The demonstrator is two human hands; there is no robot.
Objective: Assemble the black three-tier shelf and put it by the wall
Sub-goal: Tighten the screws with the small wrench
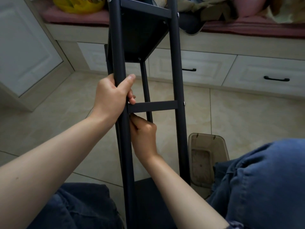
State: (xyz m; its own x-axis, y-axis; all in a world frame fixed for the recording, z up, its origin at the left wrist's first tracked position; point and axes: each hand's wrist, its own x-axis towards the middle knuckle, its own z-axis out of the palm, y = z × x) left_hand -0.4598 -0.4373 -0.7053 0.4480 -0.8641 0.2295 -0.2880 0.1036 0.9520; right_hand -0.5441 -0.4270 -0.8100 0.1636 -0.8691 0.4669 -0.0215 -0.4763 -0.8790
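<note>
The black shelf (pixel 177 66) runs past the upper edge, and its foot is hidden behind my forearms and knees. My right grip (pixel 143 138) is curled against the left post (pixel 116 47) just under the crossbar (pixel 151 107); whether it pinches anything I cannot tell. My left grip (pixel 113 95) is wrapped round that post above the crossbar. The frame is matte black and tilted between my knees over the tiled floor (pixel 231 116), with one tier panel (pixel 140 35) fitted.
</note>
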